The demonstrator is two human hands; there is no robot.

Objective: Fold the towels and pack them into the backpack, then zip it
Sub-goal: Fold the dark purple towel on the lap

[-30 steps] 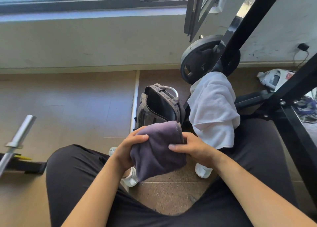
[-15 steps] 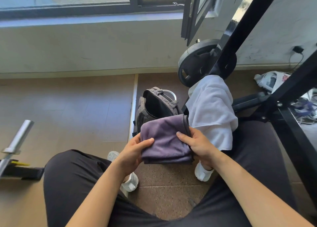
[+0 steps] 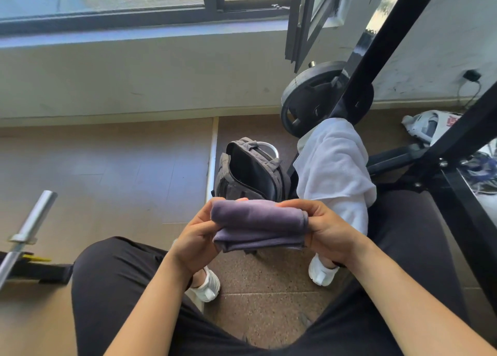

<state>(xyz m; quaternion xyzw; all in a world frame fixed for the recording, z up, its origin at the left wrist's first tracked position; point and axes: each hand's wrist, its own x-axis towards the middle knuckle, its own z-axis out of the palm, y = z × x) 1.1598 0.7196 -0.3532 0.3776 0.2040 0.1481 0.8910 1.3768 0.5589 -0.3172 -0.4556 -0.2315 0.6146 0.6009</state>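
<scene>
Between the knees, left hand [image 3: 197,241] and right hand [image 3: 326,232] grip the folded purple towel [image 3: 258,225], hiding the open backpack's [image 3: 250,171] base.

Left hand [image 3: 196,237] and right hand [image 3: 326,230] face each other, fingers curled, gripping.

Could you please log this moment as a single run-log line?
purple towel: folded, held | left hand: grips left end | right hand: grips right end | backpack: open on floor | white towel: draped on frame
</scene>
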